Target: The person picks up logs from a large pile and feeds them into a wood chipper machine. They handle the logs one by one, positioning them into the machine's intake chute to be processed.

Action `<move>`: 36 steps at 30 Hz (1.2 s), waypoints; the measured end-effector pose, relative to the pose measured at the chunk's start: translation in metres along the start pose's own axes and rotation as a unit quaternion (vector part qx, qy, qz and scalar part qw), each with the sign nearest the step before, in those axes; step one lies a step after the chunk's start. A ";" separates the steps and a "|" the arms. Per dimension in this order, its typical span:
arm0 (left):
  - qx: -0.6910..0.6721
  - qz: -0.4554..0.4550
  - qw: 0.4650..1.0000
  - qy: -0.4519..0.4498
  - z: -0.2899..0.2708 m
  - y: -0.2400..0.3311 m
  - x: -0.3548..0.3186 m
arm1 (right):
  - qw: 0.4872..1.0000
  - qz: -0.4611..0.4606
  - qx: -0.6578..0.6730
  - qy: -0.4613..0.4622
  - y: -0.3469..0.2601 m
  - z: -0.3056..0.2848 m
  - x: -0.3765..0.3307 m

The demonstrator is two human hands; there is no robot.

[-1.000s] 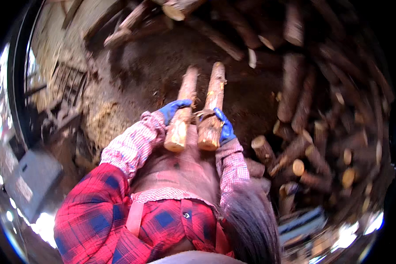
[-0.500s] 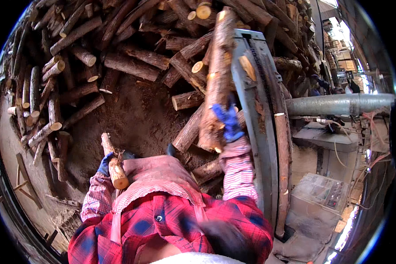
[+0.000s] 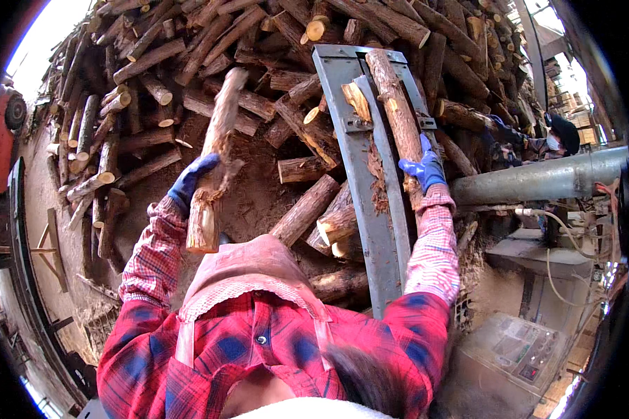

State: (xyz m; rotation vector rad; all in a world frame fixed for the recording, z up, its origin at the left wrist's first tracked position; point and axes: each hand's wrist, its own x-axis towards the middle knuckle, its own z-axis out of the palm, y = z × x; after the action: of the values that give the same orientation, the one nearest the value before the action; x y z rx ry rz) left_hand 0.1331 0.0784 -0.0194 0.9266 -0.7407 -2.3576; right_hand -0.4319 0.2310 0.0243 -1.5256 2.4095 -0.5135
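Observation:
In my left hand [image 3: 194, 178], in a blue glove, is a rough-barked log [image 3: 223, 119]. It is raised upright in front of me over the dirt floor, its pale split end toward me, with a strip of loose bark at its side. My right hand [image 3: 424, 166], also in a blue glove, grips a longer log [image 3: 397, 105] from its right side. That log lies lengthwise along the grey metal trough [image 3: 335, 84]; its near end is partly hidden by my right forearm. A split piece of pale wood [image 3: 356, 102] rests on the trough's left part.
Heaped logs [image 3: 251, 42] fill the far side and left. A few logs [image 3: 304, 213] lie between me and the trough. Right of it are a thick metal pipe [image 3: 545, 174] and a control panel [image 3: 524, 346]. A masked person [image 3: 555, 140] is at far right.
My right hand has carried its log rightward from the trough's left side onto the trough. My left hand has lifted its log up and forward from beside my lap.

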 end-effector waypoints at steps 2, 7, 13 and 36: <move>0.105 0.083 0.991 0.010 0.067 0.023 -0.017 | 0.998 0.047 -0.044 -0.026 -0.010 0.004 -0.012; 0.177 0.230 0.951 -0.108 0.160 0.052 -0.005 | 0.999 0.028 0.002 -0.024 -0.005 -0.006 -0.037; 0.268 0.487 0.818 -0.148 0.285 0.074 0.031 | 0.997 0.062 -0.033 -0.014 0.003 -0.010 -0.070; 0.274 -0.045 0.867 -0.413 0.157 -0.089 0.066 | 0.626 0.107 0.724 0.267 -0.197 0.131 -0.159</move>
State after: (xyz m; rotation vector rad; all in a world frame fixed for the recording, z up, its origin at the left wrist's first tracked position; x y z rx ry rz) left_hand -0.0448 0.1504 -0.0089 0.0576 -1.7937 -2.6495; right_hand -0.1527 0.2761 -0.0094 -0.2809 1.2995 -2.2692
